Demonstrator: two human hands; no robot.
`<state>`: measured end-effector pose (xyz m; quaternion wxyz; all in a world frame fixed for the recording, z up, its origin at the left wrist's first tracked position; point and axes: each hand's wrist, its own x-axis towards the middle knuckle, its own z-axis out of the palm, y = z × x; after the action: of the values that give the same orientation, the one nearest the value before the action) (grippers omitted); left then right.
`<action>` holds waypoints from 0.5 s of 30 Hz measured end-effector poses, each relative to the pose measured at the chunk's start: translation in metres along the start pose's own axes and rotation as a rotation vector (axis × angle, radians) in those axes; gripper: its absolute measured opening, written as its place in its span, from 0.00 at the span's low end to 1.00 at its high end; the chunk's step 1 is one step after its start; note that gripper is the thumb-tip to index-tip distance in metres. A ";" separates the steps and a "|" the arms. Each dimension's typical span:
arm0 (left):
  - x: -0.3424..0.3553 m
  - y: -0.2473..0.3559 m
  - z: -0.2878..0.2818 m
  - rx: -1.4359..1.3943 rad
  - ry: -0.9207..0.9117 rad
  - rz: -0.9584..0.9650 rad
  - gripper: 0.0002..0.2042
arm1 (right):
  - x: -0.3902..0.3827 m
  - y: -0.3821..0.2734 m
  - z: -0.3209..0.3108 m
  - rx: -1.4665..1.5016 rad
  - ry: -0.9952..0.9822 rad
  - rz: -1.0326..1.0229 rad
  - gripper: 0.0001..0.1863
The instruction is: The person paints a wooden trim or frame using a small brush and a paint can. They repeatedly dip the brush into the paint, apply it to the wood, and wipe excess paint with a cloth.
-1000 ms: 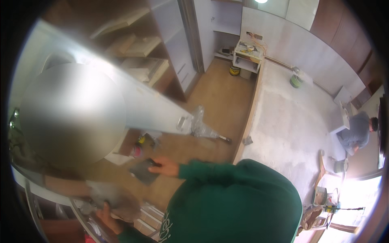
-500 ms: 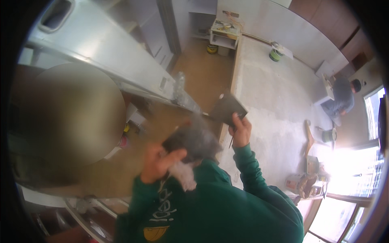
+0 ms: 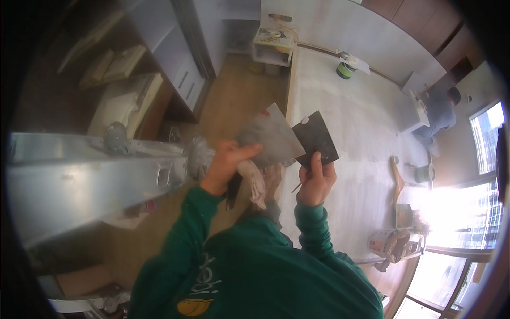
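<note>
My left hand [image 3: 231,162] is closed on a grey square plate [image 3: 273,135], smudged and with a small red mark at its top edge; a crumpled pale cloth or paper [image 3: 251,183] hangs below the thumb, beside a dark strip. My right hand [image 3: 316,183] grips a dark square plate [image 3: 316,133] with a whitish spot at one corner; a thin stick pokes out below its fingers. The two plates are up side by side in front of my chest, their edges very close; I cannot tell if they touch.
Left: a long metal beam [image 3: 90,175], shelves with boards [image 3: 127,101]. Right: a dusty pale raised platform [image 3: 350,117] carrying a green bucket [image 3: 344,69]. A person [image 3: 438,114] crouches at a white cabinet by the window. A small white cabinet [image 3: 272,45] stands at the back.
Both hands have risen from low at the left to in front of my chest with the plates. The metal beam now lies lower in view as my view has shifted.
</note>
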<state>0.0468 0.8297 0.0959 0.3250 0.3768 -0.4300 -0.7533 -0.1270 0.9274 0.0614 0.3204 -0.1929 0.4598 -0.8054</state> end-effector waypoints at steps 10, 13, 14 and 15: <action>0.148 0.008 0.010 0.049 0.234 0.164 0.06 | 0.138 0.060 0.018 -0.260 -0.192 0.053 0.12; 0.167 0.001 -0.003 -0.034 0.306 0.139 0.06 | 0.172 0.070 0.015 -0.388 -0.322 0.120 0.08; 0.171 -0.002 -0.008 -0.045 0.325 0.129 0.06 | 0.183 0.070 0.019 -0.449 -0.372 0.116 0.08; 0.171 -0.003 -0.013 -0.054 0.348 0.120 0.06 | 0.190 0.072 0.024 -0.505 -0.426 0.115 0.07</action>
<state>-0.0286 0.6866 0.0393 0.4490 0.4663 -0.3684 -0.6672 -0.2250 0.7545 0.0144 0.3964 -0.4039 0.5776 -0.5882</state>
